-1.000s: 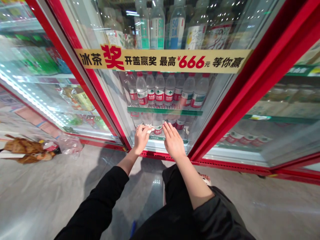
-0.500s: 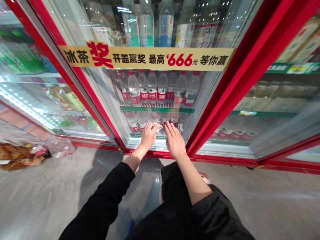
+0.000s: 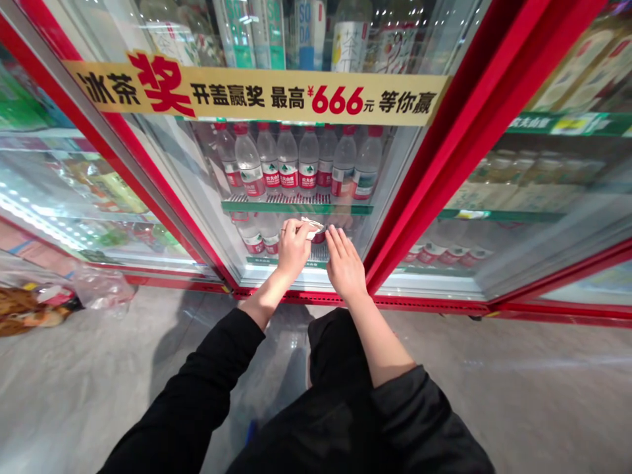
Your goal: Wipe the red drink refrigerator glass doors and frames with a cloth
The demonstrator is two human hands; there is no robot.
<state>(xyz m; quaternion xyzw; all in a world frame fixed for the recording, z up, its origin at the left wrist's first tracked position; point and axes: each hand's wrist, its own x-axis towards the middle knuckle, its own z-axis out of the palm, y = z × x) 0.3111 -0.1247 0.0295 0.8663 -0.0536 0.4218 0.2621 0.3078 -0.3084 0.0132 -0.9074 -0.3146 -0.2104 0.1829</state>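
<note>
Low in front of the fridge's glass door [image 3: 207,191], my left hand [image 3: 294,249] is closed around a crumpled white tissue [image 3: 311,227], its edges sticking out past the fingertips. Just to its right, my right hand [image 3: 344,262] is stretched out with straight fingers, palm side toward the glass. Whether its fingertips touch the pane I cannot tell. Behind the glass, water bottles [image 3: 288,161] with red caps and red-and-white labels line a shelf, and more stand on the bottom level, partly hidden by my hands.
A yellow promotional strip [image 3: 257,92] crosses the door above my hands. Red door frames [image 3: 429,158] run on both sides. Clear plastic wrapping [image 3: 105,289] and a brown patterned item [image 3: 20,313] lie on the floor at left. My bent leg [image 3: 338,349] is close to the fridge base.
The view has shifted, so the fridge appears higher and further left. My left hand and the tissue have moved slightly up; my right hand stays extended beside them.
</note>
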